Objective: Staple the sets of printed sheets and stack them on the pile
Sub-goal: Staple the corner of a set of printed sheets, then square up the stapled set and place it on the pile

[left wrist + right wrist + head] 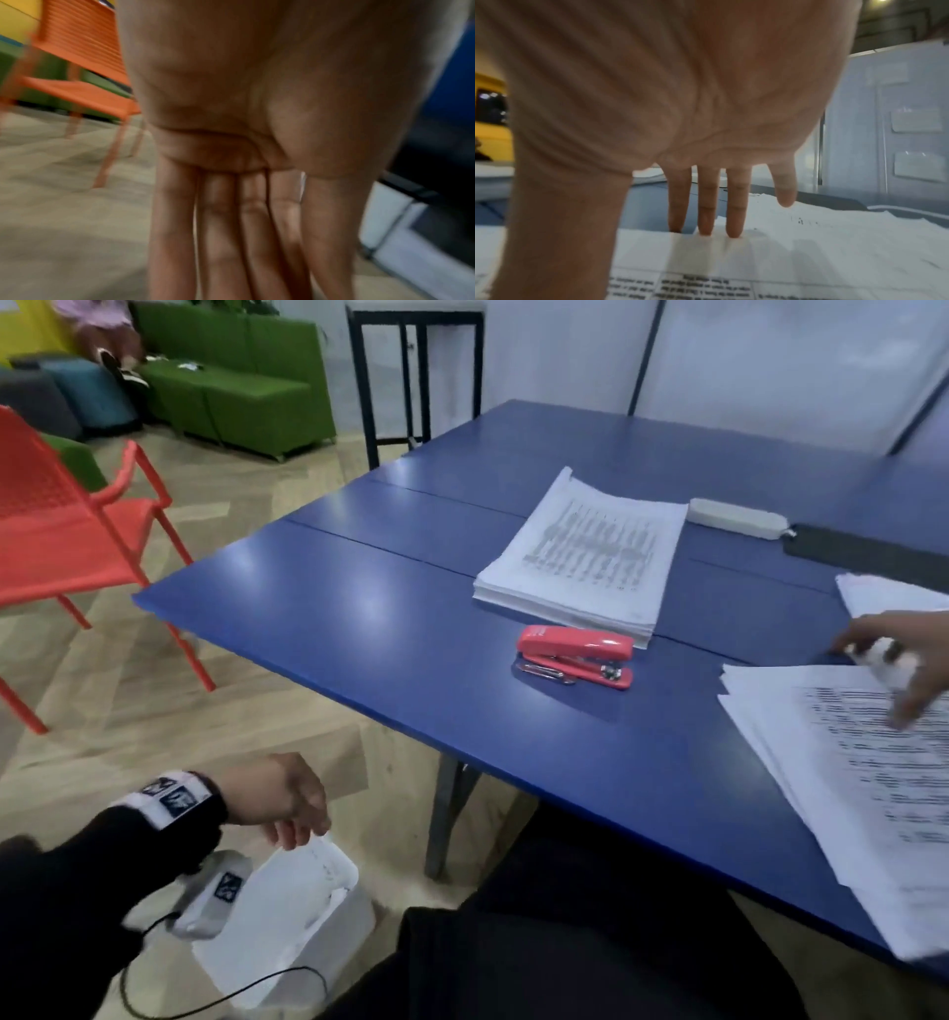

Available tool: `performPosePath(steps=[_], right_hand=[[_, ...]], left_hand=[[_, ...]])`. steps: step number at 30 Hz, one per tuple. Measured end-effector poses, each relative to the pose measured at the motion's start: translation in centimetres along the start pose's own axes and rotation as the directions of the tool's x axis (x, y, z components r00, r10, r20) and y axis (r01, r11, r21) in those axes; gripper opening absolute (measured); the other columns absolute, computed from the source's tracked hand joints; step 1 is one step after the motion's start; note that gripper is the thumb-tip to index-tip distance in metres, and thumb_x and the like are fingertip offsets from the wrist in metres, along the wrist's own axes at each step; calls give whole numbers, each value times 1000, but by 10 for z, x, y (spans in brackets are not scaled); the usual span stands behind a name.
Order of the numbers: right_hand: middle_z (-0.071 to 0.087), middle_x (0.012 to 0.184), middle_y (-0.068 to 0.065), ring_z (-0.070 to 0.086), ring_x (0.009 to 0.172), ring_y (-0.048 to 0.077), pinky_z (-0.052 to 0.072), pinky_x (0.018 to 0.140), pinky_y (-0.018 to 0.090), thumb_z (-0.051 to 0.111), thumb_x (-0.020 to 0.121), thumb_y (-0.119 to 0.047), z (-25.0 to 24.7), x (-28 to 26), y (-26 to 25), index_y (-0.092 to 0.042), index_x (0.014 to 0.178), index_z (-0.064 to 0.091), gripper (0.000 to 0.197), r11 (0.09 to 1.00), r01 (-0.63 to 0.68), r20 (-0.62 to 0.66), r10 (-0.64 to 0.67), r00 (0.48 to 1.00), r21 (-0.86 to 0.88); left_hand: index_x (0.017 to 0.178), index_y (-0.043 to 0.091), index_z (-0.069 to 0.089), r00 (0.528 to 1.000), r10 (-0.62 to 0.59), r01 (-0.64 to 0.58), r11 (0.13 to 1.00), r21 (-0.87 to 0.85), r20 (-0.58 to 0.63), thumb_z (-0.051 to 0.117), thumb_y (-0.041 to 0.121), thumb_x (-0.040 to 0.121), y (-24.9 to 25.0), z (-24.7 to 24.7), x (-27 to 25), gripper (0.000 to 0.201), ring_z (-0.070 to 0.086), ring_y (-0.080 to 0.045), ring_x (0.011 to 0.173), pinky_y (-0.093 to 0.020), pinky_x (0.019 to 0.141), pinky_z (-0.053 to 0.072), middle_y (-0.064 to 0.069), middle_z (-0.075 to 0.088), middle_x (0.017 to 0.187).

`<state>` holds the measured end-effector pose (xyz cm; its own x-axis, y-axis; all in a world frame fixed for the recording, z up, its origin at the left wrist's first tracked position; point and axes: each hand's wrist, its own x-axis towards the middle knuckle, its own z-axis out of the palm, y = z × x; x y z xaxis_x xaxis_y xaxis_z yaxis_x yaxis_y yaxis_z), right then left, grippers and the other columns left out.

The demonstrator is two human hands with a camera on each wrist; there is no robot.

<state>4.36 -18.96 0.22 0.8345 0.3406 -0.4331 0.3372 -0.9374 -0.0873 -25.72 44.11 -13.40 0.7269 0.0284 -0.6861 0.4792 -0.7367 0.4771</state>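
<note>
Left hand (280, 796) over floor (154, 660), blue table (390, 618)

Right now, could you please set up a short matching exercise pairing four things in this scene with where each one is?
Things:
1. red stapler
2. left hand
3. right hand
4. neat pile of sheets

Places:
A. fingertips on the loose printed sheets
B. below the blue table edge, above the floor
C. beyond the stapler on the table
D. just in front of the neat pile

Pairs: 1-D, 2-B, 3-A, 4-C
</note>
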Motion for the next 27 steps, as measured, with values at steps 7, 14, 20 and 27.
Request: performPosePath(steps=[7,14,20,27], right_hand=[[62,111,-3,61,97,21,43,80,30,101,57,-32,-5,-32,-45,-25,119,51,80,978,-162,36,168,985,-133],[72,91,-2,68,93,24,54,85,32,96,62,-46,-2,-48,-58,-15,99,72,53,961,-208,22,215,976,-182],[73,80,-15,67,74,8,50,73,26,96,68,-28,-19,-93,-40,-26,85,72,30,990,-107,-177,123,977,94],[80,96,10,75,81,21,64,79,38,87,73,-2,-50,-166,-22,-5,103,74,33,604,367,-594,226,772,708]], left_hand=[[87,24,82,780,625,-625,781,5,-18,79,32,81,200,-8,-68,10,69,-16,67,-30,67,56,-8,74,74],[99,16,76,665,747,-744,661,99,4,79,19,91,346,45,-17,9,73,-16,70,-40,67,62,-8,75,83],[125,20,59,740,670,-672,740,-28,-61,85,41,83,387,69,15,53,75,-24,87,-44,74,63,-6,71,105],[126,11,64,576,722,-801,405,-441,-384,84,3,80,417,51,0,51,76,-22,98,-43,93,61,-8,78,112]])
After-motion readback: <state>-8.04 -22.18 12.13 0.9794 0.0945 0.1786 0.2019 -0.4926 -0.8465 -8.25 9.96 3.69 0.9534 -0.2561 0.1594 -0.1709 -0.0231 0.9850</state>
